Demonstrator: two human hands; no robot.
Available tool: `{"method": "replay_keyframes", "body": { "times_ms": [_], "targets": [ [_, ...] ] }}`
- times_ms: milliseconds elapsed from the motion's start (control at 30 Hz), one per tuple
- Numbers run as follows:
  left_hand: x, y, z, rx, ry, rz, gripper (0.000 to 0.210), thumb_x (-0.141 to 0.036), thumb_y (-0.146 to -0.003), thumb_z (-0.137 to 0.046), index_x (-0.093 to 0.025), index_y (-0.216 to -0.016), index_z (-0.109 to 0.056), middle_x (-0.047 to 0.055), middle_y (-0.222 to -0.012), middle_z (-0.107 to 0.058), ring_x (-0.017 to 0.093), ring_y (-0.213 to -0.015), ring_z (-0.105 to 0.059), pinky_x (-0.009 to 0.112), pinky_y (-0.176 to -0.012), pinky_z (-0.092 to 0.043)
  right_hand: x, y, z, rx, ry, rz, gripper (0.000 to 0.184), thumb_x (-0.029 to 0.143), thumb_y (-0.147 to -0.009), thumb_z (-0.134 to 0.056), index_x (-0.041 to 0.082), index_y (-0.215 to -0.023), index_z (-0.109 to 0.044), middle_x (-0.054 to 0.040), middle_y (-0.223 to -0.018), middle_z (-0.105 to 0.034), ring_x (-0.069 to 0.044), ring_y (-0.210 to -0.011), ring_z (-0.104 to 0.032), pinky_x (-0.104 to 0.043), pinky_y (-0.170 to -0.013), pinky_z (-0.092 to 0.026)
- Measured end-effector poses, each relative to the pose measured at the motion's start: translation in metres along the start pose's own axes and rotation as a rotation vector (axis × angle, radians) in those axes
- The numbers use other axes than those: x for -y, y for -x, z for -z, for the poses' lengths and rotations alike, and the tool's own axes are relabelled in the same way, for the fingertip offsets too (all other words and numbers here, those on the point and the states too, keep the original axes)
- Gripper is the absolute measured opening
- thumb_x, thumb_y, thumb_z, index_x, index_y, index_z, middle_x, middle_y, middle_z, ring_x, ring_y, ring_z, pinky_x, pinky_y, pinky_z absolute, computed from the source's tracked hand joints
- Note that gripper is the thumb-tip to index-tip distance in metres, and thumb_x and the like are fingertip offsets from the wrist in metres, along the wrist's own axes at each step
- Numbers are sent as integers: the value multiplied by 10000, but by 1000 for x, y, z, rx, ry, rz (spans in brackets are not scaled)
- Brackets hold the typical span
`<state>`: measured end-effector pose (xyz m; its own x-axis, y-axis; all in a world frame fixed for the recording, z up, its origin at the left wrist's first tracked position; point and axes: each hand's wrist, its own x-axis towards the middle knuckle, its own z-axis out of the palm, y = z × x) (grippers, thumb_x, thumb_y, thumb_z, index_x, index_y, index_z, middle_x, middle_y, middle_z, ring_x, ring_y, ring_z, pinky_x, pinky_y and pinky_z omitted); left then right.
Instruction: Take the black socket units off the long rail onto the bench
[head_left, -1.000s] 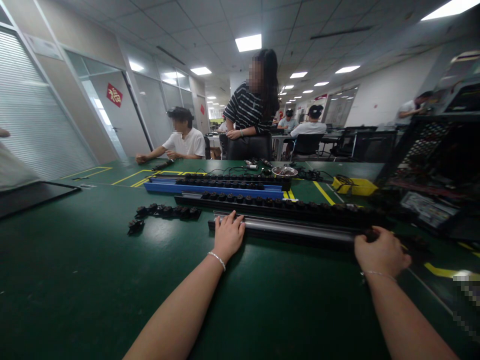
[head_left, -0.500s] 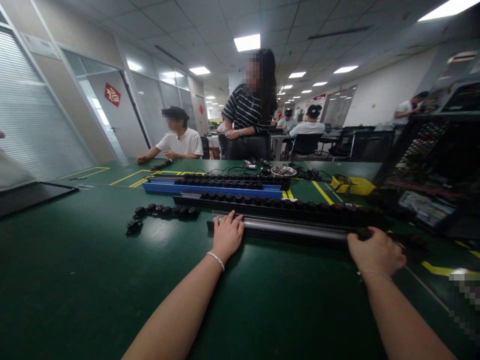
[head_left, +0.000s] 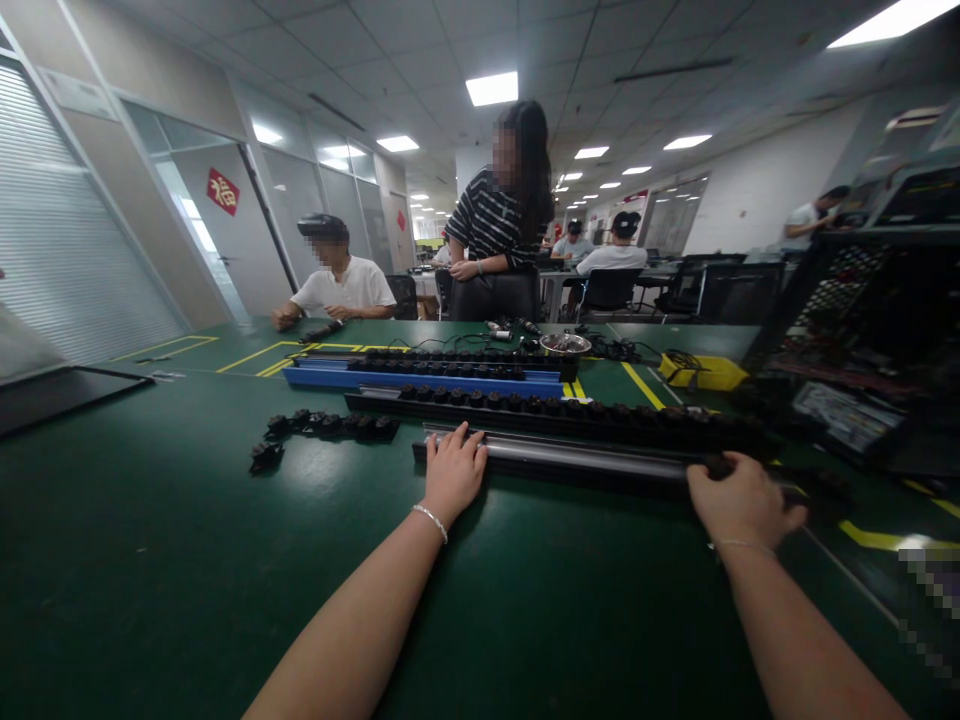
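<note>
A long black rail (head_left: pixel 585 457) with a shiny channel along its top lies across the green table in front of me. My left hand (head_left: pixel 454 470) rests over the rail's left end with its fingers spread. At the other end, my right hand (head_left: pixel 742 500) is closed, thumb and fingers around a small black part (head_left: pixel 718 466) on the rail, most of it hidden by the hand. Just behind is a second black rail (head_left: pixel 375 403) with a row of black knob-like pieces on it. Loose black pieces (head_left: pixel 360 428) lie left of my left hand.
Farther back are a blue rail (head_left: pixel 420 380), a metal dish (head_left: pixel 565 344), cables and a yellow tray (head_left: pixel 701 372). A dark open-fronted rack (head_left: pixel 832 290) stands at the right. One person (head_left: pixel 345 285) sits across the table; another (head_left: pixel 499 220) stands behind a chair.
My right hand has shifted slightly left along the rail. My left hand stays in place on the rail. The seated person's head has turned and leaned to the left.
</note>
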<state>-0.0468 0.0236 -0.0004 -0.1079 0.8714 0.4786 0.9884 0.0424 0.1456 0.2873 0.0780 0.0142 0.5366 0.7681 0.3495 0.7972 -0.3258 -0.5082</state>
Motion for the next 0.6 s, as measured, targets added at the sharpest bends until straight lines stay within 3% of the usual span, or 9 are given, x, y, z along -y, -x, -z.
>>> {"method": "replay_keyframes", "body": {
  "times_ms": [600],
  "targets": [
    [-1,-1,-1,6,0,15,404,-401,-924,-300,-298,-1223,-552,47,-1366,-482,240,-1192,-468,493,-1066,-232,-3,-1,-10,-20,19,159,441,420,-765,-424,164,-1094,-566,-129,-1018,-623,-315,-966,-547,-574,-967,-249]
  ]
}}
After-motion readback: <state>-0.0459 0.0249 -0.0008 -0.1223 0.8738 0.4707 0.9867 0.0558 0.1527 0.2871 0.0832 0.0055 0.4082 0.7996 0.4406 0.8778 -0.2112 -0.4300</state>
